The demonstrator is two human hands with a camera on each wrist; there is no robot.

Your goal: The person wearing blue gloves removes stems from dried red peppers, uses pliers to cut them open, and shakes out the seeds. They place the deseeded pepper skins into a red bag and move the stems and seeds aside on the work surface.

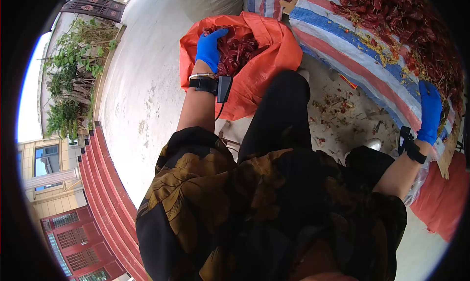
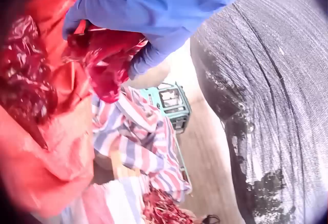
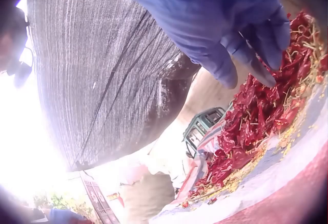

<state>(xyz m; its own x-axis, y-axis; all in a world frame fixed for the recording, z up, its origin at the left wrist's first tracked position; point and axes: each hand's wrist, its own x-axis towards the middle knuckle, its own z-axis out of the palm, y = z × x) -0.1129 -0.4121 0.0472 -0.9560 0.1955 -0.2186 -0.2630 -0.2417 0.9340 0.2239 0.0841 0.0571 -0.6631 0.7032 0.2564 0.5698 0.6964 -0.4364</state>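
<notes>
My blue-gloved left hand (image 1: 209, 49) is over the mouth of an orange woven sack (image 1: 277, 60). Dried red chilies (image 1: 238, 54) fill the opening beneath it. In the left wrist view, chilies (image 2: 105, 73) are pinched between the thumb and fingers of that hand. My right hand (image 1: 430, 112), gloved in blue too, is beside the heap of dried chilies (image 1: 387, 11) on a striped sheet (image 1: 338, 53). Seen from the right wrist, its fingers (image 3: 251, 65) hang loosely over the edge of the heap with nothing between them.
Yellow seeds (image 1: 377, 50) lie scattered along the striped sheet. Chili scraps (image 1: 338, 107) litter the ground by my feet. A full pale sack (image 1: 210, 0) stands behind the orange one, and a red sack (image 1: 443, 197) lies at the right. Red steps (image 1: 105, 168) rise at far left.
</notes>
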